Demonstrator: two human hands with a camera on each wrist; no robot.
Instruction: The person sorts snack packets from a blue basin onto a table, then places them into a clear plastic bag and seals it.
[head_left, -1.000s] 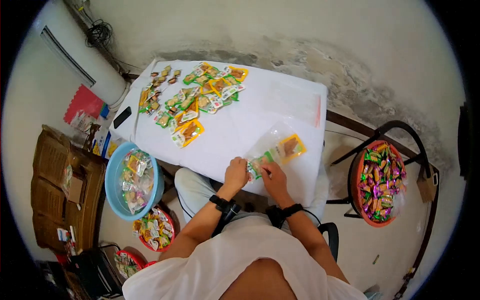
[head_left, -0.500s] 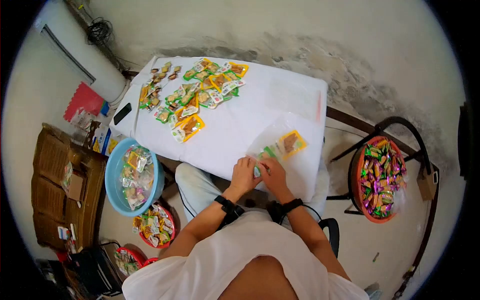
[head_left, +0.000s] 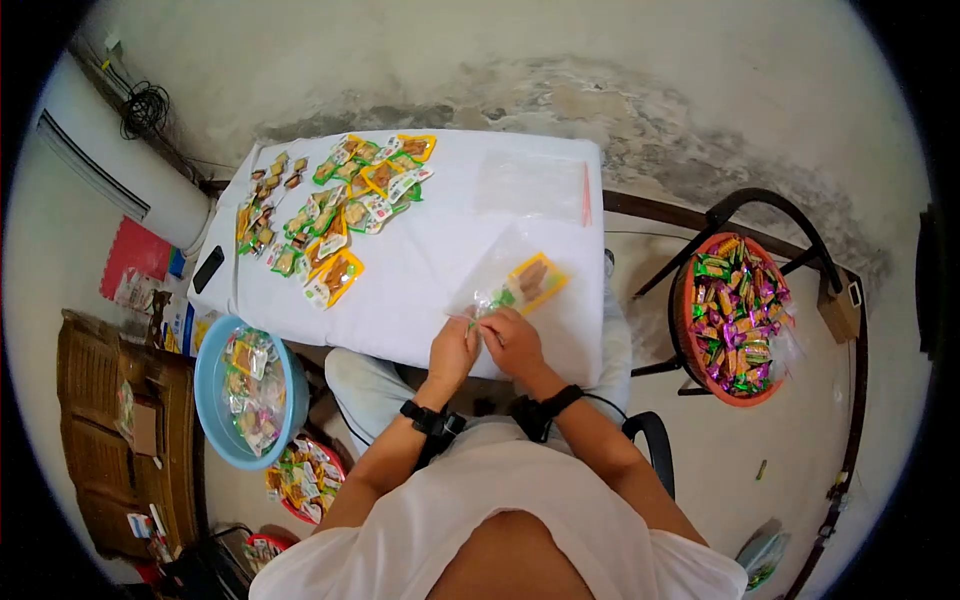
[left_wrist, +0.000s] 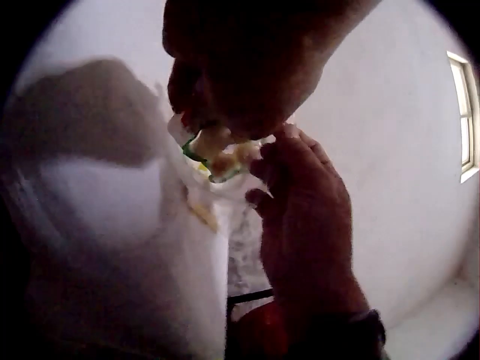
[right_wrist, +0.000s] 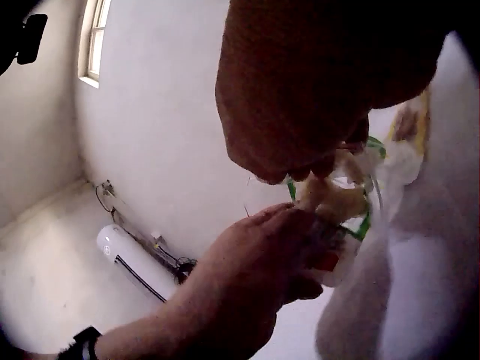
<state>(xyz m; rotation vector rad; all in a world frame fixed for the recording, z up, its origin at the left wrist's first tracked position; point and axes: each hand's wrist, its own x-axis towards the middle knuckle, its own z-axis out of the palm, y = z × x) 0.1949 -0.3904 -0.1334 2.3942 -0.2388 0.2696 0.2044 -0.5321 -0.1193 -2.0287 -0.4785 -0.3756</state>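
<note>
A clear plastic bag (head_left: 487,262) lies at the table's near edge, its mouth toward the person. Inside it are a yellow-edged snack packet (head_left: 538,281) and a green-edged packet (head_left: 503,297). The left hand (head_left: 453,352) pinches the bag's opening at its left, and the right hand (head_left: 513,343) pinches it close beside, fingertips nearly touching. In the left wrist view the green-edged packet (left_wrist: 225,160) shows between the left hand (left_wrist: 240,67) and the right hand (left_wrist: 307,217). The right wrist view shows the same packet (right_wrist: 337,199) by both hands' fingers.
Snack packets (head_left: 345,215) are spread over the table's left half, with a phone (head_left: 209,269) at its left edge. Flat clear bags (head_left: 528,188) lie at the back right. A blue basin (head_left: 208,400) stands left, an orange basket of sweets (head_left: 738,398) right.
The head view has shifted, moving the table leftward in the picture. The green-edged packet, earlier between the hands near the bag's mouth, now sits farther in, beside the yellow one.
</note>
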